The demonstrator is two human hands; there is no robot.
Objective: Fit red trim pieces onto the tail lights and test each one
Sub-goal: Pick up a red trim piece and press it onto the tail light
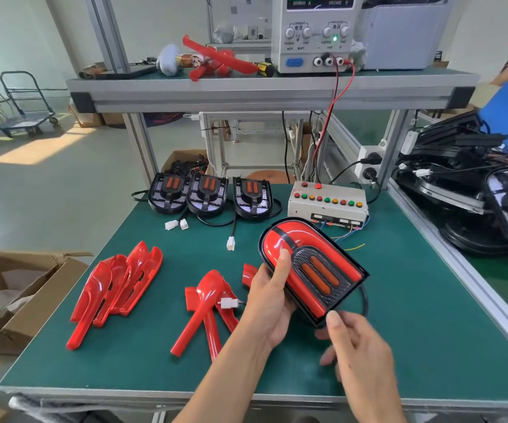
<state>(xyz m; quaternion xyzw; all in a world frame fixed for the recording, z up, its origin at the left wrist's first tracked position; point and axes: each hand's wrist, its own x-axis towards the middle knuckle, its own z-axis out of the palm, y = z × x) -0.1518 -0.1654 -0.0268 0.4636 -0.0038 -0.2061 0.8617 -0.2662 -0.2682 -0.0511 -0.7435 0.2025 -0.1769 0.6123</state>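
I hold a tail light point(310, 267) with red trim fitted on both sides above the green table point(414, 331). My left hand point(269, 300) grips its left edge, thumb on the red trim. My right hand point(353, 349) holds its near bottom corner, thumb on top. Its black cable loops off to the right, and a white connector point(227, 303) lies beside my left hand. Three bare tail lights point(207, 195) stand at the table's far edge. Loose red trim pieces lie in a left pile point(118, 285) and a nearer pile point(204, 312).
A test box point(327, 203) with coloured buttons sits at the back right, wired to a power supply point(315, 32) on the upper shelf. An open cardboard box point(17, 291) stands left of the table. Black housings point(466, 190) are piled on the right bench.
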